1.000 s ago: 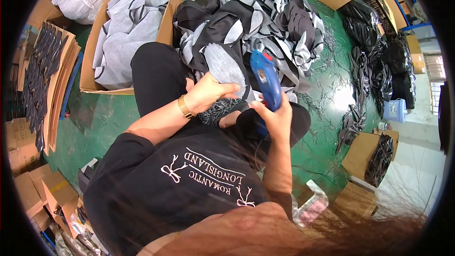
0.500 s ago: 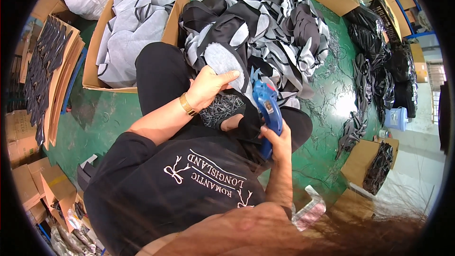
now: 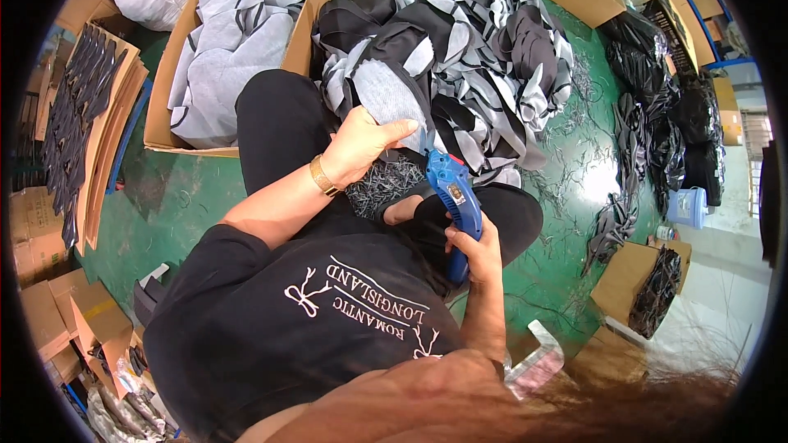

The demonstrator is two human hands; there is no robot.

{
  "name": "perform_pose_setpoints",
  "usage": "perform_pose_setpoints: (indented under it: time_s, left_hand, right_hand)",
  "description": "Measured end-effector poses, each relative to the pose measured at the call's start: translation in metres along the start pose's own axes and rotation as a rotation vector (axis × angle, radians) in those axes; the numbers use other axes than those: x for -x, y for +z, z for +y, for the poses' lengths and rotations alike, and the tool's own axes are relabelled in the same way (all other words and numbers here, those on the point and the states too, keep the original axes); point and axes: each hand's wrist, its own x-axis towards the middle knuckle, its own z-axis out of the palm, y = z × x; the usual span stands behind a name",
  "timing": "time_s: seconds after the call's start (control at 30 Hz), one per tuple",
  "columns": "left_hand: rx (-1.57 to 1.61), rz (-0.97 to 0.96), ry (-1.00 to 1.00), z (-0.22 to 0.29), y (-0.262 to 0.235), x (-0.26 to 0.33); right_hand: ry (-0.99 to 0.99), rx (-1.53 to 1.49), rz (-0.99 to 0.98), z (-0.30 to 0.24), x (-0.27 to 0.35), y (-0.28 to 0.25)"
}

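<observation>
My left hand (image 3: 359, 146) pinches the lower edge of a grey fabric piece with dark trim (image 3: 387, 97), its thumb stretched toward the right. In my right hand (image 3: 478, 248) is a blue handheld electric fabric cutter (image 3: 454, 189), gripped round its handle. The cutter's head meets the dark edge of the fabric just right of my left thumb; the blade itself is mostly hidden there. Behind the held piece lies a large heap of grey and black fabric pieces (image 3: 484, 57). Below my left hand, thin dark trimmings (image 3: 377, 189) are piled between my legs.
A cardboard box (image 3: 322, 20) full of grey fabric stands at the far left. Stacked cardboard sheets with dark pieces (image 3: 107, 139) lean farther left. Black plastic bags (image 3: 644, 57) sit at the right, near a light-blue bucket (image 3: 686, 207). Scraps litter the green floor (image 3: 558, 197).
The cutter has moved left and slightly down, from beside the fabric onto its edge near my left thumb. My left hand has barely shifted and keeps its hold.
</observation>
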Motion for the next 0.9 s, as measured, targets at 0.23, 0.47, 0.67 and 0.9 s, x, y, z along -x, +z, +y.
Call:
perform_pose_setpoints:
  time_s: [0.23,0.47,0.67,0.9]
  left_hand:
    - [-0.092,-0.055,0.074,0.0,-0.002,0.0]
    - [-0.201,-0.136,0.129,0.007,-0.004,0.005]
    - [-0.358,-0.201,0.144,0.01,-0.004,0.009]
    - [-0.339,-0.383,0.014,-0.002,-0.004,0.011]
  right_hand:
    - [-0.028,0.027,0.03,-0.005,0.0,0.0]
    - [-0.039,0.145,0.007,-0.017,-0.001,-0.007]
    - [-0.044,0.16,0.018,-0.026,-0.001,-0.009]
    - [-0.198,0.011,0.119,-0.041,-0.026,0.007]
